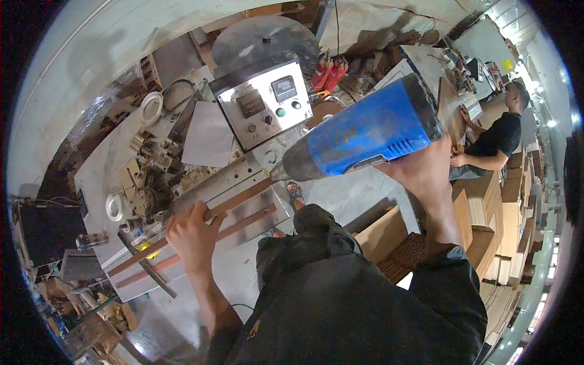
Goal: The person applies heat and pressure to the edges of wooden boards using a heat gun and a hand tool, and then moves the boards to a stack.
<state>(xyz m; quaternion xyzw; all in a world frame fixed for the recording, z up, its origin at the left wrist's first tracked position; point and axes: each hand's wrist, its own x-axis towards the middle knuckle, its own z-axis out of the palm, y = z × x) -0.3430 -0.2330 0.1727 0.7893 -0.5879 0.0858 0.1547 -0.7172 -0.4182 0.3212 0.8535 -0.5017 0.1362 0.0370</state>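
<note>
My right hand (420, 167) is wrapped round a blue power tool (365, 131), which looks like a drill with a tapered dark nose. The tool is tilted, its nose pointing left and down to the right end of a long narrow brown strip (243, 193). Whether the tip touches the strip I cannot tell. On the strip's middle my left hand (193, 231) is closed, thumb on the near side and fingers over the top. Beneath lies a shiny metal work surface (255, 222), showing a second reddish strip or a reflection. A thin dark bar (149, 267) crosses under the strip's left part.
Behind the strip stands a control box (264, 103) with displays and knobs. White paper (208, 135), metal fittings (146, 176) and white rings (114, 207) cover the bench's left side. Cardboard boxes (480, 213) are stacked at right, where another person (496, 137) works at a table.
</note>
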